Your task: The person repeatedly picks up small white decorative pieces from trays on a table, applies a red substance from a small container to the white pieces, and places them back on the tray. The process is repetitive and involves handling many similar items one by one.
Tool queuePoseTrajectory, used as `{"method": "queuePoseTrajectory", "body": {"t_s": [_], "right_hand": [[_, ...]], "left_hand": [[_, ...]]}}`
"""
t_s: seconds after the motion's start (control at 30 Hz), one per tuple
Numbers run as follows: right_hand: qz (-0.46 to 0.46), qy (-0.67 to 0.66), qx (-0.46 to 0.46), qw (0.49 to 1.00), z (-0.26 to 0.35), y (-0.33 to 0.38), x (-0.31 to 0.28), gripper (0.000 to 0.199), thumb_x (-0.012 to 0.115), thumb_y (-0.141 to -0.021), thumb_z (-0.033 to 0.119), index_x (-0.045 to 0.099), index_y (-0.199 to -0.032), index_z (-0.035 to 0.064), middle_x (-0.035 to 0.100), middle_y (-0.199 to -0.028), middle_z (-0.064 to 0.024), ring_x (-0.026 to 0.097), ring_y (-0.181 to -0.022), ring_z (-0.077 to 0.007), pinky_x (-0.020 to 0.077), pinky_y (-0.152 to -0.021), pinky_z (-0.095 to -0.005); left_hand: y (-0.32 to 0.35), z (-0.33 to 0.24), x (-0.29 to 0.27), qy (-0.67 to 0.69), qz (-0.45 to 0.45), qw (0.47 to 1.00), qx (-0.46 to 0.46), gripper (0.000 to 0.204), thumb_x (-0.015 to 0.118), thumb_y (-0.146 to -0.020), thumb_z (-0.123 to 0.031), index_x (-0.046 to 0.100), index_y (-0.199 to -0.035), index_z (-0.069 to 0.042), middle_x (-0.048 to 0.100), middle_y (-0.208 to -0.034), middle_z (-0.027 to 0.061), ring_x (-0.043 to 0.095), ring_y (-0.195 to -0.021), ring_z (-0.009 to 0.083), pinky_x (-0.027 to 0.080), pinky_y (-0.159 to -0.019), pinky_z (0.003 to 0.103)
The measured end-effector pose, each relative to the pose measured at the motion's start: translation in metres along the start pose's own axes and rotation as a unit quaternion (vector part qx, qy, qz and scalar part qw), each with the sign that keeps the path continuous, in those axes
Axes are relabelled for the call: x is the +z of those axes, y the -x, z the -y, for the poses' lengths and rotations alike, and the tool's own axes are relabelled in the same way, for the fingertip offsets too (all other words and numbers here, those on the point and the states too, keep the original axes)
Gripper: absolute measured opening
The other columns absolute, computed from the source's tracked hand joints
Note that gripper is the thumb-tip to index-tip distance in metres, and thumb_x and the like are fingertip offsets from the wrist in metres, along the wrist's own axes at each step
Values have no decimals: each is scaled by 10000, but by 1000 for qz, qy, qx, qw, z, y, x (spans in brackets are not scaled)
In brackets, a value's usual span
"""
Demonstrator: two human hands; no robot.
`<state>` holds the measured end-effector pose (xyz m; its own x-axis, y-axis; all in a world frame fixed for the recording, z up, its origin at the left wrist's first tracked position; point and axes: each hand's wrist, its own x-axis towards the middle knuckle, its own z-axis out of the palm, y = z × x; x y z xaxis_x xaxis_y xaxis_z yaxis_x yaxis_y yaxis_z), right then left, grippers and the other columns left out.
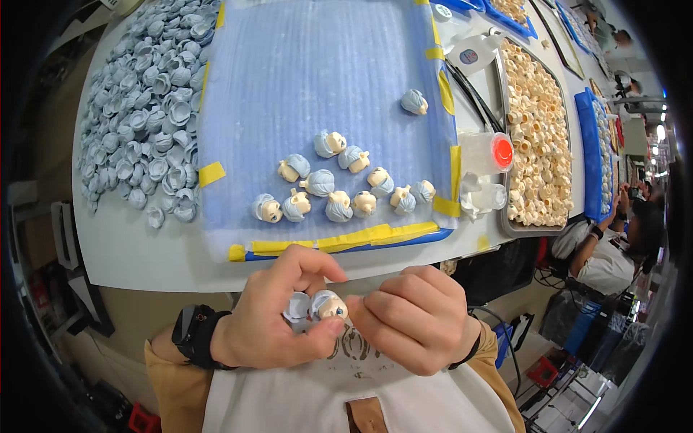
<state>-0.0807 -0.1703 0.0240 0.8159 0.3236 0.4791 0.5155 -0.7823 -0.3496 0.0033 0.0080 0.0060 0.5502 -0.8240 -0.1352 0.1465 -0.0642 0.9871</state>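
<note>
left hand (278, 317) grasping doll head (326, 306) | right hand (415, 317) clenched beside | both off table edge (166, 270)

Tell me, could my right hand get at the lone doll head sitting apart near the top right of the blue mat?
Probably yes: nothing lies between the right hand and the lone doll head, but that hand is busy with the small doll head.

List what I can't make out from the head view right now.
- Doll head: held between the left hand and right hand; fingers cover its underside and the join with the grey-blue hair piece.
- Tray of beige face parts: single parts too small, far end blurred.
- Pile of grey-blue hair parts: upper edge cut off.
</note>
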Motion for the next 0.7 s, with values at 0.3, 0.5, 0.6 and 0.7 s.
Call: {"method": "queuePoseTrajectory", "body": {"t_s": [0.3, 0.5, 0.6, 0.7], "right_hand": [[-5, -238, 109, 965, -11, 10, 0, 330, 726, -609, 181, 626, -861, -7, 573, -785, -70, 552, -655, -194, 416, -541, -282], [-33, -356, 140, 923, -13, 8, 1, 431, 765, -683, 262, 640, -941, -60, 610, -825, -134, 588, -670, -200, 447, -558, -277], [-57, -350, 92, 930, -17, 7, 6, 434, 775, -679, 248, 638, -942, -69, 611, -822, -137, 589, -661, -202, 447, -556, -277], [-63, -328, 141, 932, -13, 4, 1, 369, 768, -667, 196, 644, -947, -10, 600, -794, -107, 576, -677, -225, 445, -570, -287]], "left_hand": [[-1, 12, 7, -126, -23, 970, 206, 454, 706, -649, -110, 491, -1040, -20, 596, -809, 74, 562, -566, 189, 459, -489, 273], [-7, 7, 2, -70, 41, 966, 244, 457, 711, -686, -59, 511, -1096, -25, 591, -827, 91, 564, -613, 207, 458, -520, 284], [-6, 9, 5, -12, 42, 969, 244, 438, 683, -723, -3, 507, -1123, -18, 591, -835, 103, 569, -637, 213, 462, -531, 293], [-6, 13, 9, 12, 21, 970, 243, 421, 672, -746, 10, 503, -1131, -5, 597, -856, 108, 571, -649, 210, 465, -535, 290]]}}
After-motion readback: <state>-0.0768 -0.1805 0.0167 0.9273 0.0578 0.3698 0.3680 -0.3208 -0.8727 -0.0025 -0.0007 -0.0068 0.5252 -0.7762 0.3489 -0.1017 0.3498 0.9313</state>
